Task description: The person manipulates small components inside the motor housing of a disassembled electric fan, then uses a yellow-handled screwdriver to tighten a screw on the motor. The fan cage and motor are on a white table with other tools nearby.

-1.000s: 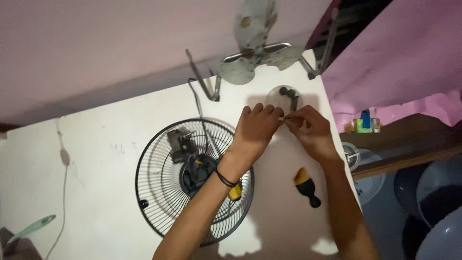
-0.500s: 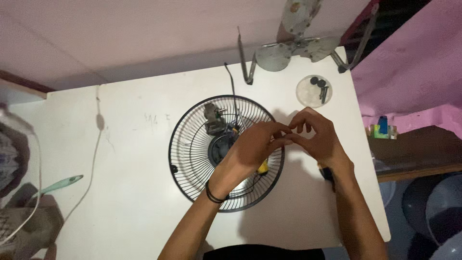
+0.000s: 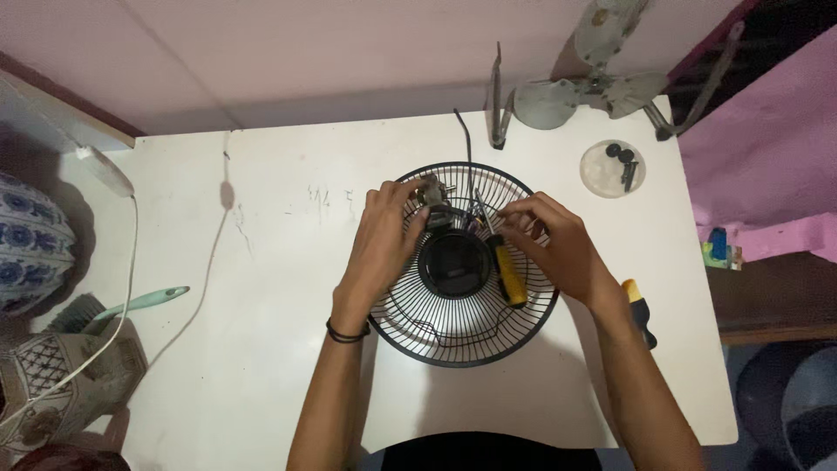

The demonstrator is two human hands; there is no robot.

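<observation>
While a round black wire fan guard (image 3: 462,266) lies flat at the centre of the white tabletop (image 3: 261,288), the left hand (image 3: 386,235) curls its fingers over small metal parts at the guard's 11 o'clock rim. The right hand (image 3: 551,249), fingers bent, pinches something too small to tell at 2 o'clock. A yellow-handled screwdriver (image 3: 501,262) rests across the wires. At the tabletop's 2 o'clock, a shallow clear dish (image 3: 612,168) holds a few dark screws (image 3: 624,161).

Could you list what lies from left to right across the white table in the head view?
White cable → left hand → fan guard's black hub → right hand → clear round dish of screws.
</observation>
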